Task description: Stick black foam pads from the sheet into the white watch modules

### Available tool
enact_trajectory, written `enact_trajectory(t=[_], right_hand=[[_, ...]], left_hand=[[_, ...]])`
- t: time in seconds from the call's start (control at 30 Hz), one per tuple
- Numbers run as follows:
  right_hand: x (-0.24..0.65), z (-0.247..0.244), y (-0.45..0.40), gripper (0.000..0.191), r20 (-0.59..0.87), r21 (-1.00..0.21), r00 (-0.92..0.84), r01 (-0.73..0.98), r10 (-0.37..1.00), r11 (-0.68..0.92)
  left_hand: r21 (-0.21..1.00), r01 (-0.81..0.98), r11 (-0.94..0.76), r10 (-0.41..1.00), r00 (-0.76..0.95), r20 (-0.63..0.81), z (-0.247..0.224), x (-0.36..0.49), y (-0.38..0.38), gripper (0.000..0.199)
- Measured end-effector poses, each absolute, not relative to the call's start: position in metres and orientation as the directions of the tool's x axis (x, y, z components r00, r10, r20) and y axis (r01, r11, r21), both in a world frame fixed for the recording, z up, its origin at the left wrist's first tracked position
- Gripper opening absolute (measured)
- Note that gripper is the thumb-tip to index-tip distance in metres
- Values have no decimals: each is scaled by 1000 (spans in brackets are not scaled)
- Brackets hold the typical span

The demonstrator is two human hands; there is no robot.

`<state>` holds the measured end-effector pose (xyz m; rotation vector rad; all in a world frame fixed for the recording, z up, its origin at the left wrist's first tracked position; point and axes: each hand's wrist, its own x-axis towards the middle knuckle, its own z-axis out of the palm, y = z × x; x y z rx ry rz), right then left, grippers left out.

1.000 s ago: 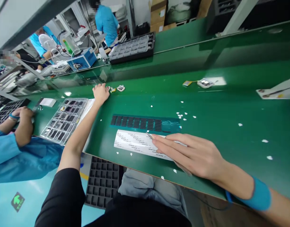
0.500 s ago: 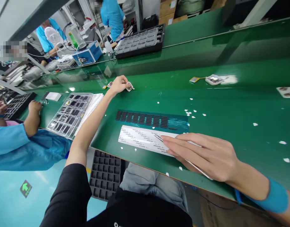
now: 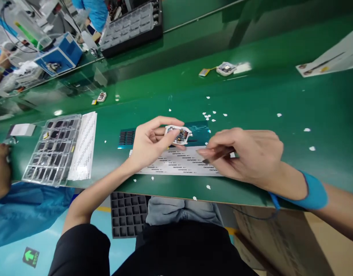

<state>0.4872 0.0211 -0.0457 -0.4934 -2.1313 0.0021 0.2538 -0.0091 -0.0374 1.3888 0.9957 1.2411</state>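
Observation:
Between the thumb and fingers of my left hand [image 3: 153, 142] is a small white-framed circuit unit [image 3: 178, 135], its electronics facing up. My right hand [image 3: 245, 153] is closed to its right, around tweezers whose dark tip [image 3: 205, 161] shows blurred by the fingertips. Under both hands lies a white printed sheet [image 3: 182, 163] on the green bench. Behind it, a teal strip [image 3: 201, 130] with black pads [image 3: 126, 138] is partly hidden by my left hand.
A clear tray of dark parts [image 3: 54, 149] and printed sheets [image 3: 84, 145] lie left, near a co-worker's arm. Two more white units [image 3: 225, 68] [image 3: 102, 96] sit farther back. Small white pieces dot the bench. A black tray [image 3: 133, 30] stands on the shelf.
My left hand has come back from the far left with the white-framed unit, over the strip and sheet. My right hand has turned and its tweezers have shifted. The view has moved right.

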Motion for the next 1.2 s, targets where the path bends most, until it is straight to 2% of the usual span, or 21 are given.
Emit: enact_trajectory(t=[0.17, 0.27, 0.33, 0.6, 0.73, 0.87, 1.0, 1.1, 1.2], right_hand=[[481, -49, 17, 6, 758, -184, -541, 358, 364, 915], [479, -50, 14, 20, 742, -189, -557, 360, 373, 914], [479, -48, 13, 22, 734, -200, -557, 370, 389, 907], [478, -44, 15, 7, 719, -223, -580, 329, 383, 918], [480, -50, 16, 13, 716, -171, -591, 369, 372, 914], [482, -53, 17, 13, 657, -100, -647, 434, 387, 896], [483, -49, 19, 28, 565, -16, -737, 439, 370, 898], [485, -48, 21, 36, 486, -26, -772, 456, 410, 890], [485, -51, 23, 30, 490, -119, -751, 446, 443, 887]], left_hand=[[966, -53, -254, 954, 147, 259, -47, 266, -31, 11], [953, -119, -277, 947, 131, 292, -50, 271, -40, 3], [951, -131, -280, 949, 110, 295, -51, 272, -43, 4], [939, -94, -331, 942, 16, 334, -54, 267, -40, 5], [958, -108, -268, 963, -2, 269, -54, 266, -37, 6], [984, -107, -140, 990, -7, 140, -51, 268, -38, 9], [999, -18, -46, 999, -14, 46, -53, 269, -38, 14], [1000, -18, -21, 1000, -3, 21, -56, 270, -36, 16], [996, -64, -64, 998, -21, 63, -57, 269, -34, 15]])
